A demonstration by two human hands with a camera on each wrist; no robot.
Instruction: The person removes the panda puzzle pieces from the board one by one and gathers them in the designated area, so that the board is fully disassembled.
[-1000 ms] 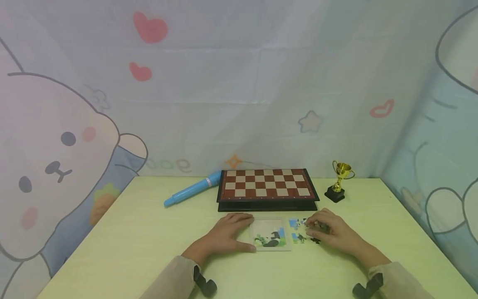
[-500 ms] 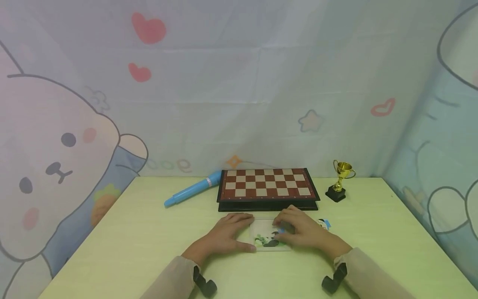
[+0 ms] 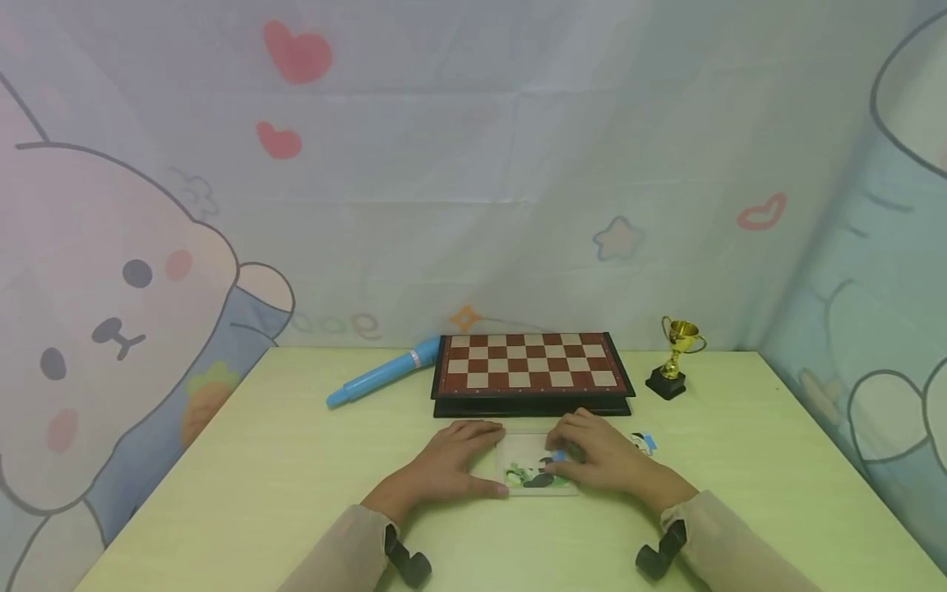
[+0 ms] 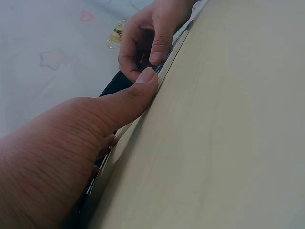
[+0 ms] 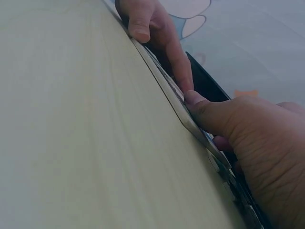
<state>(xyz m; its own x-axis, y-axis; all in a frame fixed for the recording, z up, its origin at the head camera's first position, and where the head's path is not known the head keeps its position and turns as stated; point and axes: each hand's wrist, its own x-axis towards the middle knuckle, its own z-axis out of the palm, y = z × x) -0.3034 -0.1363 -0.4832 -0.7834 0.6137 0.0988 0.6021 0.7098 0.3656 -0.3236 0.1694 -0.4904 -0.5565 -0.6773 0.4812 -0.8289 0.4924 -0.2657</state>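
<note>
A white square jigsaw tray (image 3: 524,446) lies on the table in front of the chessboard, its lower part filled with a panda picture (image 3: 521,476). My left hand (image 3: 444,467) holds its left side, thumb at the near corner and fingers at the far one. Over the tray's right side, my right hand (image 3: 602,454) has its thumb and fingers bent together at a puzzle piece, mostly hidden beneath the fingertips. Behind that hand shows a loose blue, white and black puzzle piece (image 3: 644,444). In the right wrist view, more loose pieces (image 5: 228,191) lie beneath the hand.
A folding chessboard box (image 3: 531,374) stands just behind the tray. Left of it lies a blue pen-shaped tube (image 3: 381,378); a small gold trophy cup (image 3: 673,353) stands at the back right. A printed cloth (image 3: 473,181) hangs behind the table (image 3: 296,460).
From the loose pieces on the right, my right hand has moved left to the tray's right side and now stays there. My left hand has kept its hold on the tray.
</note>
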